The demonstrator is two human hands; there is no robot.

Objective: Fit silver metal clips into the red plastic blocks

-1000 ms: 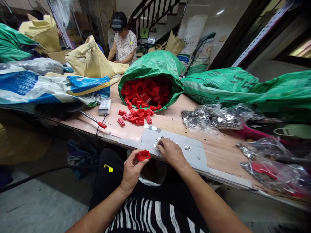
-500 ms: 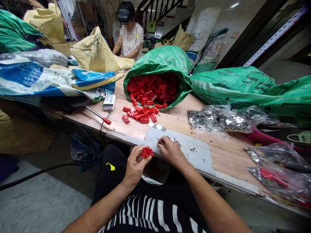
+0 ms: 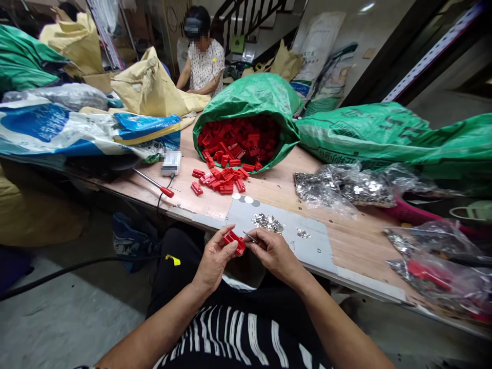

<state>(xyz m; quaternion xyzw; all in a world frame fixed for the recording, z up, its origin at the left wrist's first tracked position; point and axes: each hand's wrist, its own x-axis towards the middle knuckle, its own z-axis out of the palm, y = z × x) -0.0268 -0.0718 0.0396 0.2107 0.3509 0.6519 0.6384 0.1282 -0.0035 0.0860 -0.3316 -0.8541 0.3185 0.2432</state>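
My left hand (image 3: 216,259) is closed around a red plastic part (image 3: 236,243), a small hollow block, held just off the table's front edge. In my right hand (image 3: 274,251) is a slim pointed tool (image 3: 250,237) with a dark metal tip and a brownish handle. Its tip points left, close beside the red part; whether they touch I cannot tell. Beyond my hands, a pile of small shiny metal pieces (image 3: 268,223) lies on a grey mat (image 3: 317,238), with a smaller cluster of metal pieces (image 3: 303,233) to its right.
A green sack (image 3: 253,89) lies open, spilling red parts (image 3: 223,179) onto the table (image 3: 269,189). To the left are a red-handled screwdriver (image 3: 154,183) and a small white device (image 3: 171,163). Clear bags of metal pieces (image 3: 342,187) lie right. Another person (image 3: 203,56) sits across.
My right hand has moved down and left from over the mat, bringing the tool beside the red part. The red part has been turned in my left hand. The metal pile is now uncovered.
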